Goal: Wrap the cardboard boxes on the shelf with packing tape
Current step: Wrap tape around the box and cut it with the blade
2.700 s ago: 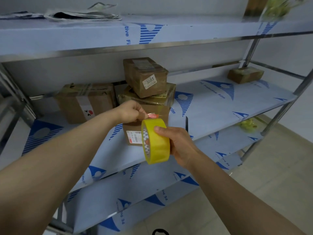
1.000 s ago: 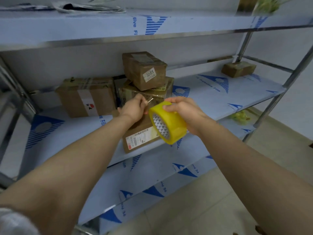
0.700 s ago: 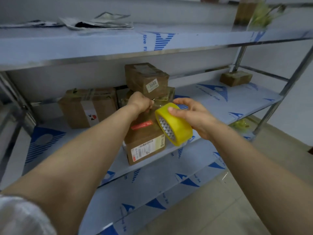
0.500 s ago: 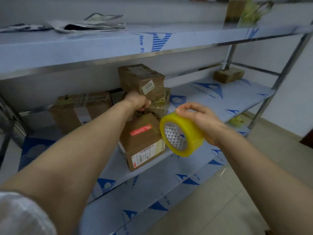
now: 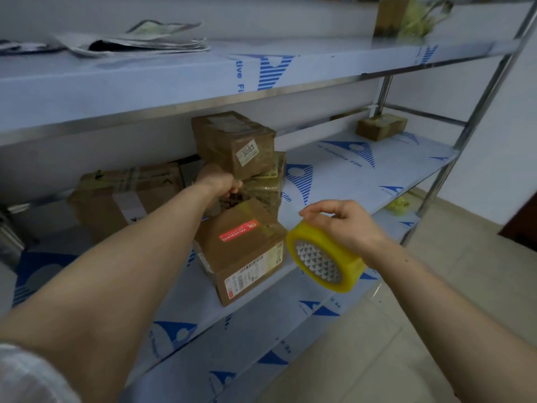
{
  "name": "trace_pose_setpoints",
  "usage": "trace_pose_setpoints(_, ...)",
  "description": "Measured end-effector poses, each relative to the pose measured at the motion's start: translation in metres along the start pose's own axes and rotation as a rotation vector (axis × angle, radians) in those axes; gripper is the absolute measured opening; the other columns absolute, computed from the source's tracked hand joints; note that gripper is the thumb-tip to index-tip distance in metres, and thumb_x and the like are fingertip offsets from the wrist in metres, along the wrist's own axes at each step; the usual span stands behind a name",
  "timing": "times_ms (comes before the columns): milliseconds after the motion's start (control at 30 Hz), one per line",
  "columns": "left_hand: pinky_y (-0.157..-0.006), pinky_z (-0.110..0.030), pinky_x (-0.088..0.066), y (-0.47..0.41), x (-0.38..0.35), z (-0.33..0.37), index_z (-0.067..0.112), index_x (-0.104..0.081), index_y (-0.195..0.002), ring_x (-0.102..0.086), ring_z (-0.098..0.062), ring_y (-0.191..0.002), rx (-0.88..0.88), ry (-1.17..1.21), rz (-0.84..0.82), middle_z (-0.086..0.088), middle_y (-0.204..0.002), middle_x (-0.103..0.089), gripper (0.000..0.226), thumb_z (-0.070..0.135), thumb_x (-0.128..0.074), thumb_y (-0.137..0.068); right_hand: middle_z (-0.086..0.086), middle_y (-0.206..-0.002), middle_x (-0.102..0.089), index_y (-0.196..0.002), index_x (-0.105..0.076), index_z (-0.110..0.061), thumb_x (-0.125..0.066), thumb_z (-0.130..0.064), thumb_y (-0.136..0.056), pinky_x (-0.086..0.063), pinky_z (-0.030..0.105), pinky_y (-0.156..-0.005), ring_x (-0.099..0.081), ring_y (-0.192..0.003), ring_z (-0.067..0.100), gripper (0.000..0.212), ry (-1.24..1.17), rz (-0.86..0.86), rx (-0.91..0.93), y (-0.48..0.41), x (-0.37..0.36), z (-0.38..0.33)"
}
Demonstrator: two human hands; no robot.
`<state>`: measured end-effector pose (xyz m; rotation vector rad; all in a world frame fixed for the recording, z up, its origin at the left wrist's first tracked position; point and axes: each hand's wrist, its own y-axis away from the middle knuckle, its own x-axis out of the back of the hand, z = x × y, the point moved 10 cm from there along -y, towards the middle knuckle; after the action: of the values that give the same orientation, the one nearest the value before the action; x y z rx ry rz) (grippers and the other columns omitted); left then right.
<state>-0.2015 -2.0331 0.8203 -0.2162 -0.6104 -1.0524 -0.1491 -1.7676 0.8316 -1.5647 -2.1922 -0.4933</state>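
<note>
Left hand (image 5: 218, 181) curled, grasp unclear, at stacked boxes (image 5: 232, 141); right hand (image 5: 347, 225) around yellow tape roll (image 5: 328, 258).

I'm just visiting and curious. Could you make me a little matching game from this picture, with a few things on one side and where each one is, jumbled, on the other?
Things
1. tape roll
2. box labelled 3003
3. box with red sticker
4. papers

Places
A. on the top shelf
B. at the middle shelf's front edge
C. in the right hand
D. on top of a tape-wrapped box

Pairs: 1-C, 2-D, 3-B, 4-A
</note>
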Motion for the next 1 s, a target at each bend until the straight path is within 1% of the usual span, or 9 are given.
trace_pose_setpoints(67,-0.066,-0.024,-0.053,-0.002,-0.003,-0.007,0.011,-0.058,-0.067,-0.058,-0.015,-0.063,0.009,0.006,-0.021,-0.002,-0.067,-0.061,0.022,0.014,-0.069,-0.086,-0.015,-0.104,-0.06,-0.099,-0.072,-0.032,-0.057,-0.034,-0.093,-0.049,0.033,-0.094,-0.055,-0.098,0.01,0.016,0.042,0.006,-0.004,-0.002,-0.003,0.0)
trace_pose_setpoints(133,-0.045,-0.018,-0.042,0.0,-0.005,-0.01,0.011,-0.057,-0.068,-0.052,-0.01,-0.056,0.012,-0.014,-0.037,-0.001,-0.067,-0.059,0.022,0.015,-0.066,-0.088,-0.016,-0.105,-0.058,-0.104,-0.071,-0.032,-0.054,-0.034,-0.094,-0.047,0.033,-0.096,-0.051,-0.1,0.008,0.02,0.134,-0.004,-0.001,-0.004,-0.008,0.002)
trace_pose_setpoints(167,-0.043,-0.019,-0.037,0.001,-0.006,-0.011,0.011,-0.057,-0.068,-0.05,-0.01,-0.055,0.012,-0.024,-0.041,-0.001,-0.067,-0.059,0.023,0.016,-0.065,-0.088,-0.016,-0.105,-0.057,-0.107,-0.071,-0.032,-0.052,-0.035,-0.095,-0.047,0.033,-0.096,-0.05,-0.099,0.007,0.022,0.174,-0.01,-0.007,-0.005,-0.011,0.003)
trace_pose_setpoints(367,-0.048,-0.025,-0.034,-0.003,-0.005,-0.023,0.01,-0.055,-0.064,-0.047,-0.012,-0.053,0.054,-0.044,-0.032,-0.002,-0.064,-0.057,0.028,0.017,-0.065,-0.089,-0.015,-0.1,-0.057,-0.105,-0.07,-0.035,-0.049,-0.035,-0.096,-0.049,0.034,-0.092,-0.05,-0.097,0.009,0.024,0.27,-0.033,-0.032,-0.013,-0.023,0.007)
trace_pose_setpoints(467,-0.051,-0.026,-0.037,-0.005,-0.004,-0.027,0.011,-0.056,-0.063,-0.05,-0.014,-0.055,0.057,-0.038,-0.016,-0.005,-0.07,-0.061,0.027,0.017,-0.066,-0.087,-0.014,-0.099,-0.058,-0.104,-0.07,-0.037,-0.047,-0.035,-0.096,-0.05,0.037,-0.092,-0.052,-0.098,0.012,0.025,0.331,-0.039,-0.045,-0.017,-0.027,0.008)
trace_pose_setpoints(667,-0.057,-0.026,-0.038,-0.01,-0.014,-0.039,0.009,-0.055,-0.062,-0.048,-0.019,-0.058,0.08,-0.007,-0.047,-0.011,-0.075,-0.06,0.026,0.014,-0.067,-0.085,-0.009,-0.114,-0.065,-0.108,-0.069,-0.036,-0.043,-0.035,-0.096,-0.05,0.035,-0.091,-0.057,-0.103,0.016,0.028,0.426,-0.06,-0.06,-0.019,-0.032,0.015)
trace_pose_setpoints(767,-0.07,-0.03,-0.046,-0.012,-0.019,-0.041,0.009,-0.057,-0.067,-0.056,-0.022,-0.072,0.068,-0.017,-0.047,-0.008,-0.076,-0.061,0.022,0.015,-0.067,-0.086,-0.008,-0.111,-0.066,-0.107,-0.069,-0.037,-0.044,-0.036,-0.095,-0.051,0.034,-0.089,-0.058,-0.101,0.017,0.028,0.433,-0.07,-0.07,-0.021,-0.036,0.02)
trace_pose_setpoints(867,-0.082,-0.031,-0.048,-0.013,-0.025,-0.04,0.011,-0.059,-0.083,-0.058,-0.025,-0.09,0.058,-0.048,-0.064,-0.007,-0.091,-0.06,0.009,0.014,-0.066,-0.086,-0.007,-0.108,-0.066,-0.105,-0.068,-0.037,-0.044,-0.037,-0.094,-0.051,0.036,-0.088,-0.058,-0.1,0.018,0.026,0.418,-0.079,-0.074,-0.022,-0.042,0.028)
trace_pose_setpoints(1000,-0.068,-0.028,-0.045,-0.008,-0.032,-0.044,0.012,-0.054,-0.077,-0.055,-0.022,-0.075,0.122,-0.078,-0.13,-0.009,-0.085,-0.057,0.012,0.008,-0.055,-0.089,-0.006,-0.103,-0.065,-0.103,-0.065,-0.036,-0.042,-0.034,-0.094,-0.054,0.037,-0.083,-0.059,-0.093,0.017,0.025,0.415,-0.068,-0.052,-0.026,-0.05,0.031)
